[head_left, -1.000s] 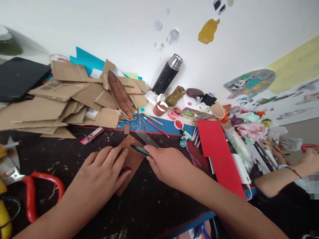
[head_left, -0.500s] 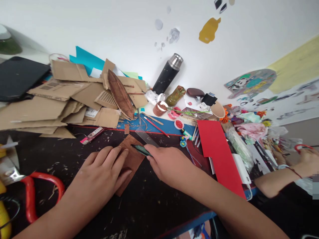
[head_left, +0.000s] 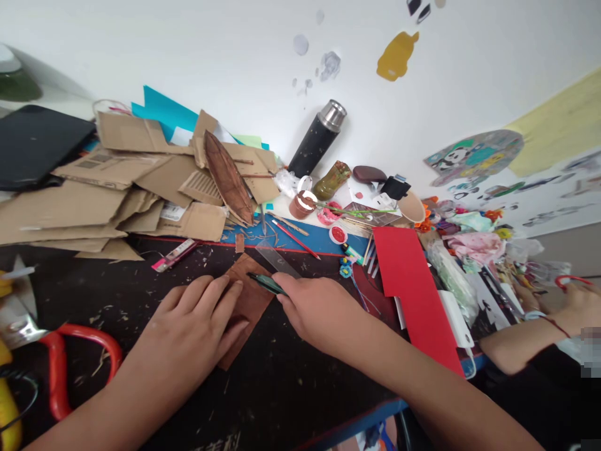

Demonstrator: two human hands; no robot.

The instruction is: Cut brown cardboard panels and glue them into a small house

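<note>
My left hand (head_left: 192, 326) lies flat, fingers stretched out, pressing a brown piece of card (head_left: 251, 299) onto the dark cutting mat (head_left: 141, 300). My right hand (head_left: 319, 310) is closed round a dark green craft knife (head_left: 265, 282), whose tip rests on the brown card's upper edge. A clear ruler (head_left: 277, 259) lies just beyond the knife.
A heap of cardboard scraps (head_left: 117, 188) fills the back left, with a black flask (head_left: 317, 139) against the wall. Red card (head_left: 413, 282) lies to the right, red-handled scissors (head_left: 70, 357) at the left. Another person's arm (head_left: 530, 338) reaches in at the right among craft clutter.
My hands and the knife stay where they were. The other person's hand at the far right has shifted slightly.
</note>
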